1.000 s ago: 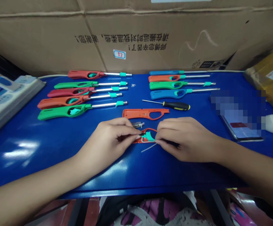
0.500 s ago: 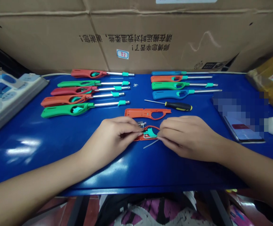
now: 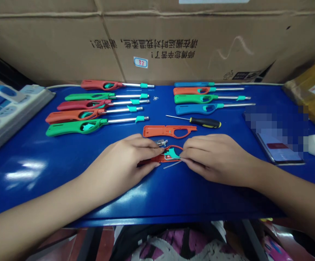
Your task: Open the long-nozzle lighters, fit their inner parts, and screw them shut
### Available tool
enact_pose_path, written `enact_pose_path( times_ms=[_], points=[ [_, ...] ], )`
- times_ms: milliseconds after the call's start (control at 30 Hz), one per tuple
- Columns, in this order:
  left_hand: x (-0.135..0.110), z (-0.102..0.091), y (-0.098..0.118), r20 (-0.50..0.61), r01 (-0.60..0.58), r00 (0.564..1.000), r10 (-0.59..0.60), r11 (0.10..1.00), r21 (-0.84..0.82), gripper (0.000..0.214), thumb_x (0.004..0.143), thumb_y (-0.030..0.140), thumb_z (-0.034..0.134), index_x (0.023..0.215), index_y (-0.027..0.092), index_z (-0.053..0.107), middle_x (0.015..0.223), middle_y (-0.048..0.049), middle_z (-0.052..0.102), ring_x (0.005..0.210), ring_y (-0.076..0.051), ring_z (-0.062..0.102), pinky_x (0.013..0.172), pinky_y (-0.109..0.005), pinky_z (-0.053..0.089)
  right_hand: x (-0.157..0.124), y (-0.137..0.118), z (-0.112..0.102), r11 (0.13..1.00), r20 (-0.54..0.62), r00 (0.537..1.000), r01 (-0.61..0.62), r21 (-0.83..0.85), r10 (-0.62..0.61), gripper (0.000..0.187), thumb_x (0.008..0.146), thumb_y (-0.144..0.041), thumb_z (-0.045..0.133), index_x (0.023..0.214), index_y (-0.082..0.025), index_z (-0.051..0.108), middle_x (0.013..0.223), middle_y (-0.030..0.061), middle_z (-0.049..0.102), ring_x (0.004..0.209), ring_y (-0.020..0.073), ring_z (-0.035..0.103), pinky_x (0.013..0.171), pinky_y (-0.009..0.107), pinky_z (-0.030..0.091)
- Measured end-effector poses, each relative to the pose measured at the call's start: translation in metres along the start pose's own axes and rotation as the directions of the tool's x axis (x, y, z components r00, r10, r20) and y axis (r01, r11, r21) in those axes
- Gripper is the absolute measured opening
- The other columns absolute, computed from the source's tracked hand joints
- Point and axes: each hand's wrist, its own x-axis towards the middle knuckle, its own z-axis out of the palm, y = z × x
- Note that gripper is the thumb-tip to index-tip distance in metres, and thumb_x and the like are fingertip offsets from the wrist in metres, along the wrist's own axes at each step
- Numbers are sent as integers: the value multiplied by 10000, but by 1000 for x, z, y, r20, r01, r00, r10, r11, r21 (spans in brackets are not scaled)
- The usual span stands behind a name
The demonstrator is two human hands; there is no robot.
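An opened orange lighter half-shell [image 3: 165, 157] with a teal trigger [image 3: 171, 154] lies near the middle of the blue table [image 3: 37, 159]. My left hand [image 3: 126, 159] rests over its left end, fingers curled and pinching it. My right hand [image 3: 214, 157] pinches its right end at the trigger. The other orange half-shell [image 3: 168, 131] lies just behind. A small metal valve part [image 3: 161, 142] sits between them, and a thin clear tube [image 3: 173, 165] lies in front.
Several long lighters [image 3: 92, 115] lie in a row at back left, several more [image 3: 206, 98] at back right. A black-handled screwdriver [image 3: 200, 121] lies behind my right hand. A phone [image 3: 278, 150] is at right, a power strip [image 3: 13, 108] at left, cardboard boxes [image 3: 157, 36] behind.
My left hand has slid further over the shell's left end and lies flatter on it. The right hand has hardly moved.
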Motion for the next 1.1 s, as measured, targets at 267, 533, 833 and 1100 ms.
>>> enact_pose_path(
  times_ms=[267,533,833,1100],
  points=[
    [-2,6,0,-22,-30,999,31,997,70,225,996,248,608,1168,229,752,1129,-60,728,1014,-234,665,855,-386,579,-1,1,-1,1000,22,1000,-1,2,1,259,1026,-230,474,923,-169,704,891,45,712,788,164,627,693,306,428],
    [1,8,0,-16,-37,999,37,999,31,256,1004,236,596,1225,227,725,1104,-71,702,982,-211,664,849,-358,573,-2,4,-5,1000,60,998,-6,24,5,253,1020,-226,473,899,-170,688,861,39,685,761,161,610,681,308,408],
    [0,10,-2,-87,-81,993,85,995,50,229,991,238,629,1186,174,730,1103,-56,759,995,-207,717,868,-336,585,-3,3,-8,1000,96,995,-26,11,24,234,1012,-218,477,929,-173,691,883,41,688,770,170,619,683,311,407],
    [0,10,-2,-62,-77,994,85,989,126,237,1017,276,584,1179,206,742,1126,-68,746,1001,-222,704,856,-361,590,-2,2,-7,1000,87,996,-17,-10,18,258,1023,-215,461,920,-166,692,875,51,686,763,170,613,677,305,396]
  ],
)
